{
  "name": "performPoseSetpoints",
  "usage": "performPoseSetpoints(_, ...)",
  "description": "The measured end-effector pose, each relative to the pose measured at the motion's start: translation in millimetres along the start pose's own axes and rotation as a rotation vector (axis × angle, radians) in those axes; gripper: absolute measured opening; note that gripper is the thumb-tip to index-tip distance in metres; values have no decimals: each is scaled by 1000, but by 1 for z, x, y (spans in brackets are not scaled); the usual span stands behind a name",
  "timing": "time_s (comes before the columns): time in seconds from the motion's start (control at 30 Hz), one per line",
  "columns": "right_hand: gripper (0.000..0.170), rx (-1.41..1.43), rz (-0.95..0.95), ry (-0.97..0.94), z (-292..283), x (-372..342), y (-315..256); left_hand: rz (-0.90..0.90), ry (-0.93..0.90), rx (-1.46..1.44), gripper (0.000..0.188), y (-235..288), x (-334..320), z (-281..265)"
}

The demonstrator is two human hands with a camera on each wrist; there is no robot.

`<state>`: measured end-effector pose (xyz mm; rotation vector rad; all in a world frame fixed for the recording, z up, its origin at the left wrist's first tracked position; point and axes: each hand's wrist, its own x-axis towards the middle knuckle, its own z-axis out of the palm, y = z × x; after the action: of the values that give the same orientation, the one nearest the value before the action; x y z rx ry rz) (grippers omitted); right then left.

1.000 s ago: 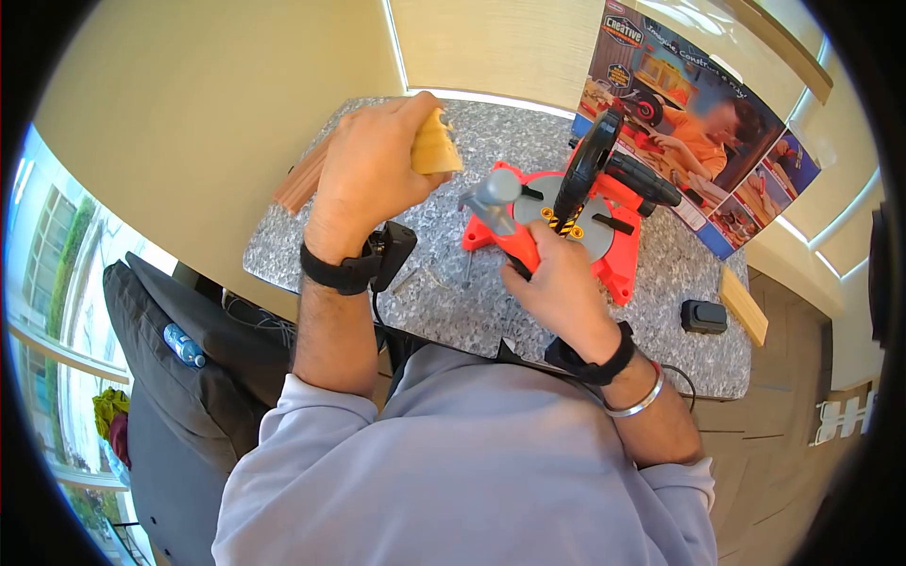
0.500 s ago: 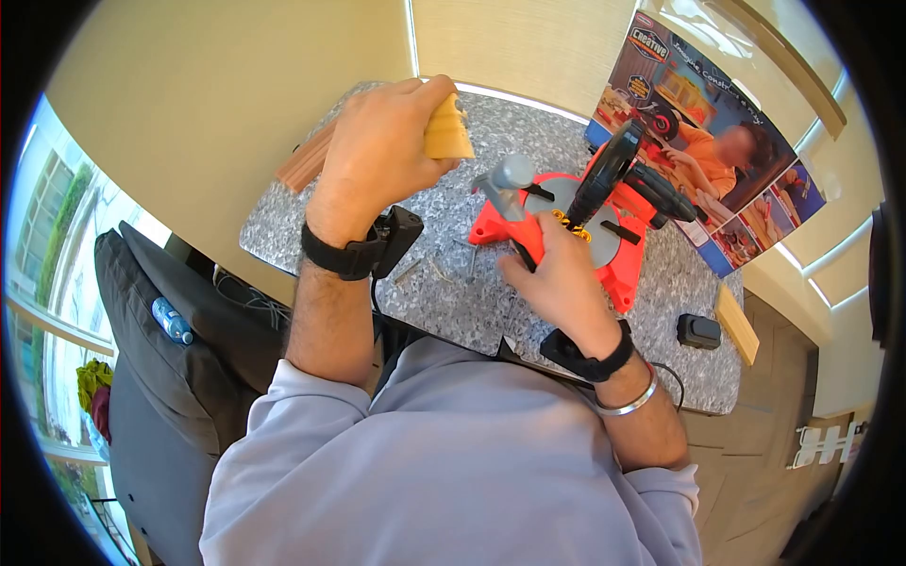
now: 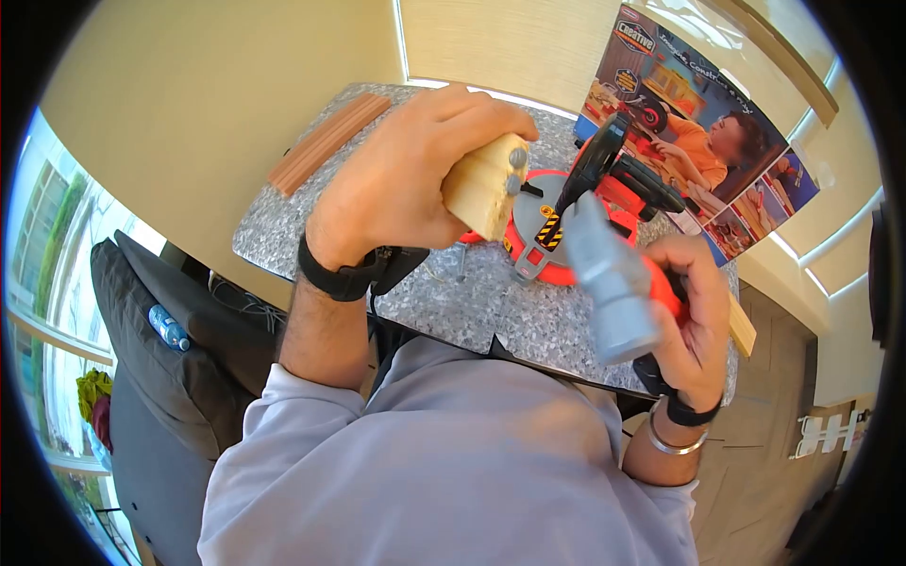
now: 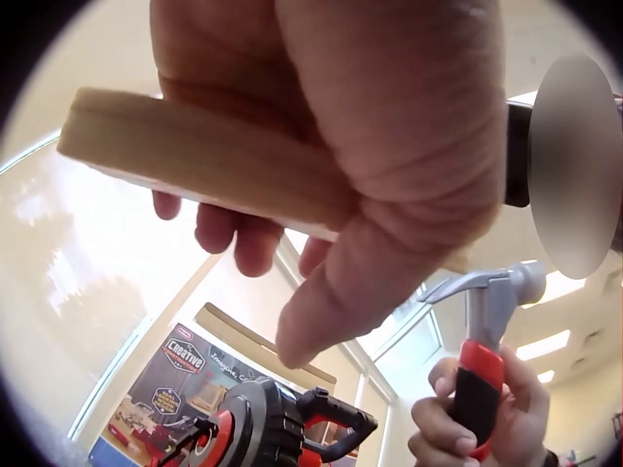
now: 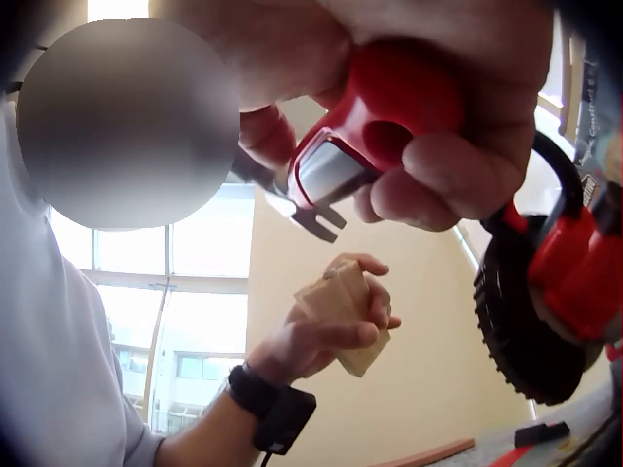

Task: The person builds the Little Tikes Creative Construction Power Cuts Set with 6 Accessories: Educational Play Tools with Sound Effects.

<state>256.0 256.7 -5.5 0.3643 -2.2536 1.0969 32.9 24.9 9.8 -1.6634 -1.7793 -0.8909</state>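
A: Across the scene spreads the speckled grey table (image 3: 425, 302), and at its far right stands the big printed box (image 3: 694, 123), "Creative" lettered on its upper left!

B: Just this side of it, on the table, sits the red-and-black toy saw (image 3: 596, 160), grey disc at its base, yellow-and-black stripes by the blade. And the far left?

A: Reddish-brown wooden strips (image 3: 326, 141), lying side by side along the edge.

B: Now the hammer (image 3: 609, 283)! It's up in the air over the near right of the table, grey head and red-and-black handle. Who's got it?

A: The right hand (image 3: 698, 311), with its fingers wrapped round the handle. The left wrist view shows the head above that hand, the claw facing left.

B: And over on the left, the left hand (image 3: 415, 160)?

A: Gripping too! Its thumb and fingers clamp the pale wooden block (image 3: 481, 193), held above the table, left of the saw and well clear of the hammer's head.

B: Smallest of all: two round grey metal pieces (image 3: 517, 157) on the block's right end, close together!
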Motion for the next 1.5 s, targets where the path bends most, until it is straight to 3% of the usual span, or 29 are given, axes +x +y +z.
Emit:
performPoseSetpoints(0.07, 50, -174, -163, -21, -6, 2, -3, 42, -54, -34, 55, 4, 4, -3)
performPoseSetpoints(0.17, 57, -254, -238, -87, -14, 2, -10, 92, -122, -18, 59, 9, 5, -3)
performPoseSetpoints(0.43, 59, -194, -233, -172, -20, 0, -6, 146, -314, -53, 57, 23, 7, 10)
performPoseSetpoints(0.63, 57, -191, -205, -206, -22, -1, -5, 170, -332, -29, 58, 29, 8, 17)
performPoseSetpoints(1.0, 59, -299, -222, -83, -16, 1, -15, 113, -275, 54, 51, 30, 7, 13)
performPoseSetpoints(1.23, 58, -217, -179, -162, -19, 2, -9, 147, -348, -30, 50, 34, 8, 16)
performPoseSetpoints(1.5, 59, -315, -206, -5, -6, 3, -6, 85, -293, 80, 50, 32, 8, 14)
